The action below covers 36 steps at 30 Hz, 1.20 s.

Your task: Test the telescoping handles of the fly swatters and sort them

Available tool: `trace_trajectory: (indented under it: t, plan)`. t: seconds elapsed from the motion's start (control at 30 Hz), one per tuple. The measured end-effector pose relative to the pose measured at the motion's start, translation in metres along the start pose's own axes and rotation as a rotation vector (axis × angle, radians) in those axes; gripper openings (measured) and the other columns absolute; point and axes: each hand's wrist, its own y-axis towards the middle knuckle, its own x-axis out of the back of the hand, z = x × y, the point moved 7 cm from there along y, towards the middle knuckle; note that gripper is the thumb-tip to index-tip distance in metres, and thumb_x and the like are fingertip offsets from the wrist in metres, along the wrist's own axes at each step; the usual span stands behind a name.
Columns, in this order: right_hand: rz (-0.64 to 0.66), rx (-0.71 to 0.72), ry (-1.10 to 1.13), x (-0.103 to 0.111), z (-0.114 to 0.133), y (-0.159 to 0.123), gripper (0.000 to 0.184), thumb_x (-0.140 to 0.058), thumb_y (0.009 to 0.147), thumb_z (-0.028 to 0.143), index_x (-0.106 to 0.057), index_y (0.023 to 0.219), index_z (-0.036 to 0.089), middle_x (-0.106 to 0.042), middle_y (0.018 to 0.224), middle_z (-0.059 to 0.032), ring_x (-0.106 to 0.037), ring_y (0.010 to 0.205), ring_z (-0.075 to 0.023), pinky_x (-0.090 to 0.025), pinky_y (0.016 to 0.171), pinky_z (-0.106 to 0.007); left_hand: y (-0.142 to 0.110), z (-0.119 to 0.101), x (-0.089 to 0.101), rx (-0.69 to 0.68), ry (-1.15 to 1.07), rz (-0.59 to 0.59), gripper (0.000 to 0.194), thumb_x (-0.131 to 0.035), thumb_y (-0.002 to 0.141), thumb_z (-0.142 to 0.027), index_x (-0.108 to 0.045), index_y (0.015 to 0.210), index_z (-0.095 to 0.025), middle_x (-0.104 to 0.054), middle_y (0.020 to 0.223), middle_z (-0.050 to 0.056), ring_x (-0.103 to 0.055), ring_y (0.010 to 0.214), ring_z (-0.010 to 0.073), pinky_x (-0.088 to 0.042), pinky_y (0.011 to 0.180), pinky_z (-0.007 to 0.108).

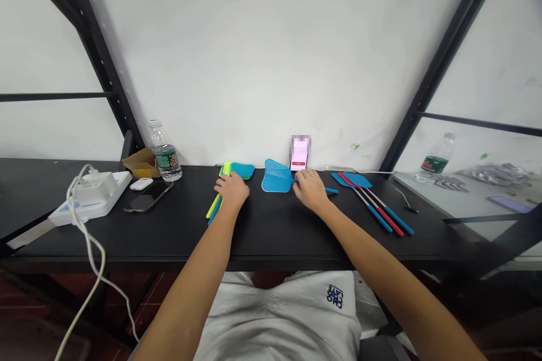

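My left hand (231, 190) lies over the handles of a small stack of fly swatters (237, 171) with yellow-green and teal plastic parts. Whether its fingers grip them is hard to tell. My right hand (309, 188) closes around the blue handle of a blue mesh fly swatter (276, 176), whose head lies flat on the black table (271, 231) to the hand's left. Beyond my right hand lie several more fly swatters (368, 197) with blue and red handles, not touching it.
An upright phone (300, 155) with a pink screen stands against the white wall. At left are a water bottle (165, 152), a phone (148, 196), a white power strip (91, 197) and a loose white cable (87, 248). Black shelf posts (440, 61) flank the table.
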Motion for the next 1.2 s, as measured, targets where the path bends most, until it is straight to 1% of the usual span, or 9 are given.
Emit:
trace_trajectory:
  t: [0.13, 0.3, 0.43, 0.63, 0.8, 0.9, 1.03, 1.13, 1.2]
  plan:
    - [0.000, 0.019, 0.008, 0.001, 0.003, 0.000, 0.013, -0.046, 0.091, 0.022, -0.058, 0.086, 0.017, -0.058, 0.089, -0.0108, -0.045, 0.088, -0.0260, -0.031, 0.078, -0.036, -0.002, -0.004, 0.001, -0.026, 0.001, 0.011, 0.061, -0.060, 0.080, -0.045, -0.048, 0.127, -0.008, -0.047, 0.131, 0.027, -0.044, 0.120, 0.0389, -0.033, 0.095, 0.049]
    - [0.014, 0.002, 0.039, 0.006, 0.000, 0.001, 0.013, -0.047, 0.089, 0.019, -0.059, 0.088, 0.016, -0.058, 0.090, -0.0112, -0.045, 0.088, -0.0262, -0.032, 0.079, -0.036, -0.003, -0.007, 0.002, -0.024, 0.011, 0.011, 0.060, -0.060, 0.080, -0.046, -0.048, 0.127, -0.010, -0.046, 0.133, 0.025, -0.043, 0.121, 0.0386, -0.034, 0.095, 0.048]
    - [0.006, -0.011, 0.062, 0.010, 0.000, 0.001, 0.018, -0.042, 0.092, 0.020, -0.060, 0.089, 0.016, -0.057, 0.090, -0.0110, -0.046, 0.087, -0.0256, -0.032, 0.080, -0.036, -0.003, -0.007, 0.002, -0.028, 0.001, 0.023, 0.059, -0.059, 0.081, -0.044, -0.048, 0.127, -0.009, -0.046, 0.132, 0.026, -0.043, 0.121, 0.0391, -0.034, 0.095, 0.049]
    - [-0.023, 0.005, 0.139, 0.006, 0.000, -0.001, 0.016, -0.047, 0.080, 0.016, -0.060, 0.088, 0.016, -0.058, 0.089, -0.0118, -0.046, 0.086, -0.0267, -0.035, 0.078, -0.037, -0.011, -0.019, 0.012, -0.127, -0.036, -0.123, 0.045, -0.052, 0.085, -0.038, -0.052, 0.120, -0.010, -0.051, 0.125, 0.022, -0.044, 0.119, 0.0366, -0.036, 0.096, 0.046]
    - [-0.096, -0.055, 0.325, 0.010, -0.003, -0.004, 0.018, -0.043, 0.074, 0.015, -0.060, 0.082, 0.018, -0.058, 0.088, -0.0107, -0.049, 0.085, -0.0259, -0.038, 0.079, -0.037, -0.016, -0.030, 0.017, -0.180, -0.039, -0.189, 0.039, -0.047, 0.087, -0.036, -0.055, 0.116, -0.010, -0.053, 0.119, 0.020, -0.047, 0.116, 0.0348, -0.038, 0.096, 0.044]
    - [-0.153, -0.149, 0.501, 0.015, -0.006, -0.007, 0.018, -0.040, 0.079, 0.017, -0.057, 0.078, 0.019, -0.059, 0.083, -0.0082, -0.053, 0.082, -0.0235, -0.042, 0.076, -0.035, -0.016, -0.034, 0.016, -0.208, -0.050, -0.179, 0.038, -0.046, 0.087, -0.036, -0.056, 0.114, -0.011, -0.054, 0.118, 0.019, -0.048, 0.114, 0.0344, -0.038, 0.095, 0.044]
    - [-0.304, -0.396, 0.731, 0.016, -0.023, -0.013, 0.027, -0.034, 0.092, 0.027, -0.052, 0.073, 0.021, -0.056, 0.070, -0.0031, -0.053, 0.068, -0.0184, -0.043, 0.067, -0.030, -0.018, -0.037, 0.013, -0.264, -0.070, -0.162, 0.036, -0.045, 0.088, -0.036, -0.056, 0.113, -0.013, -0.055, 0.117, 0.018, -0.049, 0.114, 0.0332, -0.040, 0.094, 0.044]
    - [-0.472, -0.573, 0.941, 0.011, -0.040, -0.017, 0.029, -0.038, 0.092, 0.034, -0.052, 0.070, 0.020, -0.057, 0.067, -0.0018, -0.055, 0.064, -0.0160, -0.045, 0.063, -0.028, -0.019, -0.038, 0.012, -0.285, -0.075, -0.160, 0.034, -0.045, 0.088, -0.036, -0.057, 0.111, -0.013, -0.056, 0.114, 0.018, -0.051, 0.112, 0.0337, -0.042, 0.092, 0.045]
    - [-0.585, -0.746, 1.075, 0.004, -0.058, -0.022, 0.029, -0.042, 0.088, 0.037, -0.053, 0.066, 0.020, -0.058, 0.063, -0.0015, -0.057, 0.061, -0.0151, -0.047, 0.060, -0.027, -0.019, -0.037, 0.012, -0.281, -0.076, -0.148, 0.034, -0.046, 0.088, -0.036, -0.057, 0.109, -0.013, -0.057, 0.113, 0.018, -0.052, 0.111, 0.0344, -0.043, 0.091, 0.045]
